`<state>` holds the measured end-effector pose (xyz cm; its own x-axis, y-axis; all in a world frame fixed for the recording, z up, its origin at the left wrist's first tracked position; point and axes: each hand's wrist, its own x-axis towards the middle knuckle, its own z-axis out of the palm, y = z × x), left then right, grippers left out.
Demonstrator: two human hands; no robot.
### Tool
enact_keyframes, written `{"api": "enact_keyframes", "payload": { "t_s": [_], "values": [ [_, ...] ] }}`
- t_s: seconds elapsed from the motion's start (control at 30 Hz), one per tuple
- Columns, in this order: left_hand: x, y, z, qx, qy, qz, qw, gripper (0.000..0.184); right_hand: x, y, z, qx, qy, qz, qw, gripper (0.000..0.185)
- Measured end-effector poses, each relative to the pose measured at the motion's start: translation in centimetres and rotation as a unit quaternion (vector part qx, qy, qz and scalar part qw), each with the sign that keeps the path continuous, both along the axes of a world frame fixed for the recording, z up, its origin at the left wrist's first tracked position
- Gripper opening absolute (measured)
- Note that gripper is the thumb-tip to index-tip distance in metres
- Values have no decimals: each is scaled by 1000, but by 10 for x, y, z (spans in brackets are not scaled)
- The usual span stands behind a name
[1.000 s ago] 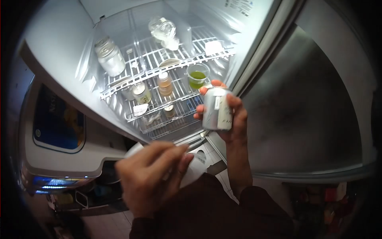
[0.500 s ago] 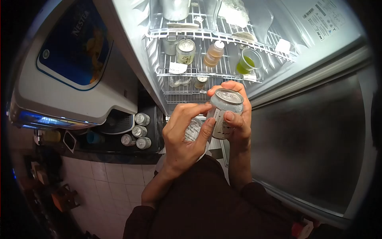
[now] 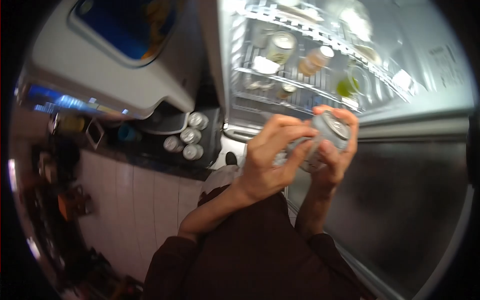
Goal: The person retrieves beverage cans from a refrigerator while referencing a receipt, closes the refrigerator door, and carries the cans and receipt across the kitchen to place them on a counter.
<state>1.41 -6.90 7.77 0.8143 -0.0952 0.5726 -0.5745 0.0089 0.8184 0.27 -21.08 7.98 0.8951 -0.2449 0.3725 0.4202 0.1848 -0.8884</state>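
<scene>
My right hand (image 3: 340, 155) is wrapped around a silver drink can (image 3: 333, 131), tilted with its lid toward me. A pale label on the can's side is mostly covered by fingers and blurred. At the can's left side, my left hand (image 3: 270, 155) is closed, fingertips and thumb pinched close to the surface. A bit of white printed paper (image 3: 280, 159) shows in the gap of this hand, largely hidden by it. Whether the left fingertips also grip the can's label I cannot tell.
An open fridge ahead holds a labelled can (image 3: 281, 47), an orange bottle (image 3: 316, 61) and a green-filled cup (image 3: 348, 86) on wire shelves (image 3: 295, 82). Left, several cans (image 3: 190, 135) stand on a black counter beside a drink machine (image 3: 115, 65). The fridge door (image 3: 400, 200) is at right.
The view has swung, so the fridge and counter sit higher and further right. Both hands and the can appear further right, and the can leans more. My left fingers have come further over its side.
</scene>
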Motion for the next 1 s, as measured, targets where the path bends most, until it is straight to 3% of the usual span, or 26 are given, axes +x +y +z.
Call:
{"api": "enact_keyframes", "payload": {
  "t_s": [0.6, 0.8, 0.87, 0.93, 1.0],
  "values": [
    [1, 6, -20, -1, 64, 12, 998, 16, -2, 12, -20, -44, 72, -65, 994, 55],
    [-8, 5, -25, 21, 94, -20, 995, 24, 0, 12, -14, -37, 77, -36, 996, 53],
    [-3, 4, -21, -8, 33, 1, 999, 25, 0, 11, -13, -8, 76, -28, 997, 56],
    [-2, 7, -8, -18, 75, 1, 997, 33, 4, 7, -20, -59, 22, -50, 997, 58],
    [0, 7, -15, 1, 31, 1, 1000, 35, 3, 6, -20, -47, 16, -28, 998, 59]
  ]
}}
